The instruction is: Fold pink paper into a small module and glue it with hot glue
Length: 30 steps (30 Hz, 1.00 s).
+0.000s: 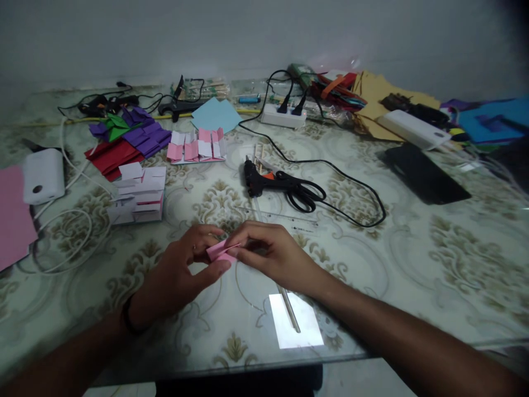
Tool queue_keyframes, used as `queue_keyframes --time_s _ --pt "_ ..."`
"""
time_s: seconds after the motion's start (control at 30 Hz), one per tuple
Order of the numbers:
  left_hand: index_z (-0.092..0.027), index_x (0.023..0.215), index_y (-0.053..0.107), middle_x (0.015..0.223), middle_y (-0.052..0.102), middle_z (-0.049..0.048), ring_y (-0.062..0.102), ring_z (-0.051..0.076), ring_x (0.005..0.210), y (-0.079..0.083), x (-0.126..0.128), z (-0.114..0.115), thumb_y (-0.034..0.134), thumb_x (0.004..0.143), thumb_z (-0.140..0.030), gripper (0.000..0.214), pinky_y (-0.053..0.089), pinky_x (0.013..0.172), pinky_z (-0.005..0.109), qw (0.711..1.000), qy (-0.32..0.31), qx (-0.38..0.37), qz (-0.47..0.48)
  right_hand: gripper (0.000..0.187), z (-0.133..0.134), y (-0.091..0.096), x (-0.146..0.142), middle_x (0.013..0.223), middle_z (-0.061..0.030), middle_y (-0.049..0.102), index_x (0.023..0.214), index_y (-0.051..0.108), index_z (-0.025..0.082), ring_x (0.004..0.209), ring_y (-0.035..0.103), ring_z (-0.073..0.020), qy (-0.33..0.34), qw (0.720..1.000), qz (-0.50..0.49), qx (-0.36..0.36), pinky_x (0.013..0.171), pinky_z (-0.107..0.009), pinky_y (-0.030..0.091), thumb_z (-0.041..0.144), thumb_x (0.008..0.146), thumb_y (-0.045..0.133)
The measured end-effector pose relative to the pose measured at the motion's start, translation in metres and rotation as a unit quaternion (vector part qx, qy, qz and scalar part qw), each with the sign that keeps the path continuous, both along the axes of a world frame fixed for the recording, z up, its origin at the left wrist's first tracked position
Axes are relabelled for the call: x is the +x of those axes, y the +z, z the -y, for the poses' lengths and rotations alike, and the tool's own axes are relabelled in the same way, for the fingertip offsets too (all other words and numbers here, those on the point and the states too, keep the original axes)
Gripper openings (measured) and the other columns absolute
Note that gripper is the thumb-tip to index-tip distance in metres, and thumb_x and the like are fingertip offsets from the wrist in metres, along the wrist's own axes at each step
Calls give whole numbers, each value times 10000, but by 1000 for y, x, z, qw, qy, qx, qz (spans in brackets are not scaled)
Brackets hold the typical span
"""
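Note:
A small folded piece of pink paper point(215, 251) is held between both hands above the front middle of the table. My left hand point(177, 270) grips its left end, thumb below and fingers curled behind. Closed in a pinch, my right hand point(275, 253) holds the paper's right end and partly covers it. Below my right wrist lies a bright white square point(308, 322) with a thin grey rod point(290, 311) across it. Just beyond the hands is a clear ruler point(285, 219). Farther back, a black glue gun point(268, 182) rests on its side with its cord looped.
Folded white pieces point(140, 193) and pink-and-white pieces point(196, 150) stand at left, near purple folded paper point(149, 137). A white device point(43, 175) and pink sheets point(14, 218) lie far left. A power strip point(283, 117) sits behind; a black phone-like slab point(427, 173) lies right.

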<state>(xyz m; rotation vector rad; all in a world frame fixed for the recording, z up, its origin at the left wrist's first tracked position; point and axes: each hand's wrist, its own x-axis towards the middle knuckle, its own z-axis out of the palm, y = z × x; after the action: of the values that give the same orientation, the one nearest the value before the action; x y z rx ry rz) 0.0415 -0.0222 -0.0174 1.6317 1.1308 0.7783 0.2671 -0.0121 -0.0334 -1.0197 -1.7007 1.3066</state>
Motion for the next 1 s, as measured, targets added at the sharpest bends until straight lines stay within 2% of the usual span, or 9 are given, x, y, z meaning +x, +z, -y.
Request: queue_keyframes --time_s 0.1,0.2,0.3,0.37,0.5,0.57,0.63,0.77,1.0 --pt "-217 945 740 762 768 -35 709 133 665 -2 -1 -1 775 919 -287 83 543 639 212 997 -1 61 -55 278 1 0 0 862 -38 751 876 802 213 804 697 -180 -11 1000 -2 1 723 -307 526 465 994 794" --pt "-212 832 748 646 730 -47 623 114 555 -2 -2 -2 721 958 -275 143 465 563 214 992 7 101 -82 325 2 1 -1 861 -40 749 854 794 216 810 694 -185 -14 1000 -7 -12 728 -310 529 515 982 802" --pt "-216 817 750 719 796 -24 682 136 601 -3 -4 0 729 953 -281 152 499 589 228 992 11 96 -76 301 2 1 -3 842 -8 720 956 779 226 791 676 -171 -27 997 -41 -56 717 -291 532 514 927 861" --pt "-217 827 736 728 807 -19 710 148 614 -4 -4 2 749 941 -293 138 505 580 230 992 22 84 -87 354 2 -1 -4 826 16 703 1043 757 230 775 668 -160 -27 992 -72 -99 721 -280 539 506 880 906" --pt "-234 903 719 758 813 -25 769 170 680 -6 -3 3 752 947 -311 94 562 614 226 994 31 67 -82 365 1 -3 -5 783 17 696 930 755 205 735 637 -151 -2 988 -71 -139 702 -282 509 545 887 882" --pt "-247 929 745 803 832 -21 789 179 724 -6 -3 1 748 944 -302 58 591 650 224 995 23 65 -68 376 1 -3 -4 773 8 701 871 755 200 720 624 -153 1 991 -56 -125 684 -286 488 561 912 853" --pt "-253 938 783 773 824 -32 765 168 681 -5 -2 -1 753 940 -302 57 572 624 212 995 5 63 -75 368 2 -1 -3 784 -2 722 866 762 202 727 631 -160 -4 995 -40 -96 688 -291 486 557 932 835" --pt "-230 803 806 597 705 -70 602 114 525 1 -1 -2 708 988 -297 220 426 520 198 989 -47 58 -131 329 3 2 -3 800 -10 748 870 773 211 750 657 -171 -16 999 -9 -29 709 -292 500 522 967 813" --pt "-211 757 828 584 724 -66 596 104 508 9 0 2 687 987 -264 275 394 517 203 985 -53 80 -142 270 6 3 -3 807 -22 762 857 793 192 749 682 -163 4 1000 -8 5 705 -274 506 408 1017 768"
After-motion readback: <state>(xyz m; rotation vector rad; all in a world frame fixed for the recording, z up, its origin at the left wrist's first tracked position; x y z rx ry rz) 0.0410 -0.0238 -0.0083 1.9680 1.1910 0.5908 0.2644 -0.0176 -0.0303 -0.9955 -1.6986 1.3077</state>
